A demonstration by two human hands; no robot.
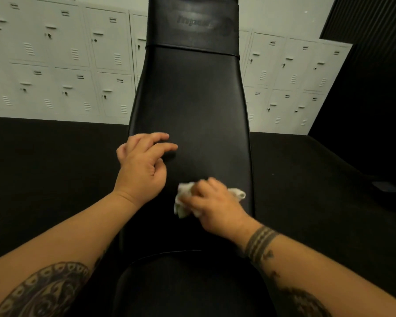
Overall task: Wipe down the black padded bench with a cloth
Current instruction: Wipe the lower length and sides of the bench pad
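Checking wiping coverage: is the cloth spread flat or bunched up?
Bunched: the cloth lies crumpled under the right hand, ends showing either side.

The right hand [215,203] hides the middle of the cloth [181,209]. The lettering [196,24] on the tabletop [192,99] is too blurred to read, and the frame cuts off its far end.

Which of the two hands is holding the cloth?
The right hand, gripping the crumpled white cloth on the black bench; the left hand holds nothing, fingers spread near the bench's left edge.
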